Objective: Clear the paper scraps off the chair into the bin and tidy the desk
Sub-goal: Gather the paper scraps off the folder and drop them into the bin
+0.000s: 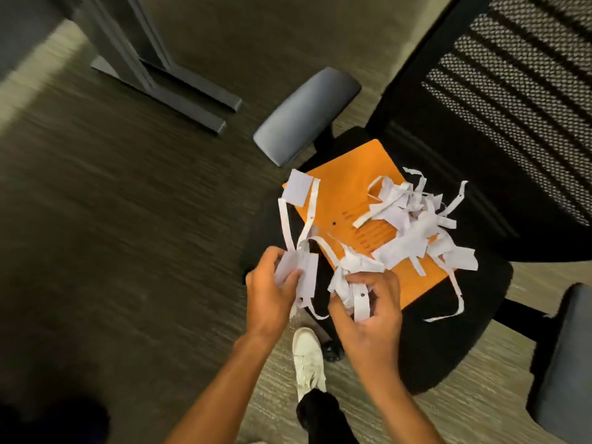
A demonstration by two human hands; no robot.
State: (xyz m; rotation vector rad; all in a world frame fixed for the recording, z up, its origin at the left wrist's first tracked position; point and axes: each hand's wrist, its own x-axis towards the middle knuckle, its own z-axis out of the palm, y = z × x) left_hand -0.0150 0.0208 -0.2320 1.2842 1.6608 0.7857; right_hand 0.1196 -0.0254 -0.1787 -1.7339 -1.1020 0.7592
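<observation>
A black office chair (pixel 448 331) with a mesh back carries an orange folder (pixel 346 187) on its seat. A heap of white paper scraps (pixel 413 225) lies on the folder's right side, with strips trailing over the seat. My left hand (pixel 269 293) grips a bunch of long white strips and small sheets (pixel 299 248) at the seat's front left edge. My right hand (pixel 368 309) holds another clump of strips (pixel 349 283) just in front of the folder. No bin is in view.
Grey armrests (pixel 304 113) stand left of and to the right of the seat. A grey desk leg with two floor feet (pixel 166 88) stands at upper left on the carpet. My white shoe (pixel 309 357) and a chair castor (pixel 333 350) are below the seat.
</observation>
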